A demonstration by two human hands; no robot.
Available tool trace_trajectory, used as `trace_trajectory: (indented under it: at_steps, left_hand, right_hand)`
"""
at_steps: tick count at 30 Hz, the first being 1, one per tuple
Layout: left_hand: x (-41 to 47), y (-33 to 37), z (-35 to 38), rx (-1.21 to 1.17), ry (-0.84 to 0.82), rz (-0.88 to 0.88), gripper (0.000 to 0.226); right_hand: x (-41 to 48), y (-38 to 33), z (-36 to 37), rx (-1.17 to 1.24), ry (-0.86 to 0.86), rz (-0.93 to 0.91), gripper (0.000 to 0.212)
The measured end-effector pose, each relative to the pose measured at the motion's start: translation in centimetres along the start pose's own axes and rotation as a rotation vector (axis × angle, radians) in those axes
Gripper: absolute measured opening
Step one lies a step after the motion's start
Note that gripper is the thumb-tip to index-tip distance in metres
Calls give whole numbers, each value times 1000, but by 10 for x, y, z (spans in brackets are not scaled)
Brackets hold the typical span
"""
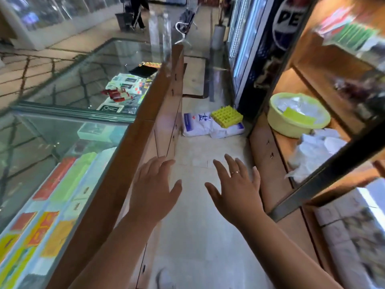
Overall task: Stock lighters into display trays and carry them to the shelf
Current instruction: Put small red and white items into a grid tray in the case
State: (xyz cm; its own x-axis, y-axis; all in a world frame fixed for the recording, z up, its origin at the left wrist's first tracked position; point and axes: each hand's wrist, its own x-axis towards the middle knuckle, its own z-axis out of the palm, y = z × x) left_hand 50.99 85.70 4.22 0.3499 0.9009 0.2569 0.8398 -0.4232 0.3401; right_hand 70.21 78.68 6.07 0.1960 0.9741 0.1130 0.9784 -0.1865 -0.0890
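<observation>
Both my hands are held out in front of me over the aisle floor, fingers spread and holding nothing. My left hand [155,187] is beside the wooden back of the glass counter [143,113]. My right hand [236,184] wears a ring and hovers near the wooden shelf unit [268,155] on the right. A yellow grid tray [227,116] lies on white sacks [205,127] on the floor ahead. No lighters are plainly visible.
The glass counter on the left holds coloured boxes [52,197]. On the right shelf sit a pale green basin [295,115] and white plastic bags [316,151]. A drinks fridge [256,51] stands ahead right. A person [137,12] walks far off, near a metal bench [185,24].
</observation>
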Motion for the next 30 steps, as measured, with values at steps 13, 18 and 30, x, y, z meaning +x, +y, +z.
trace_trajectory:
  at_steps: [13,18,30]
  left_hand:
    - [187,-104,11,70,-52,-102,54]
    - [230,-143,27,53,18,-271,57]
    - [362,-172,68,109,71,-740,57]
  right_hand:
    - [214,-60,22,34,-38,-75,62]
    - [294,-77,53,10,-38,-208,55]
    - [498,-74,84,20,-75,-571,53]
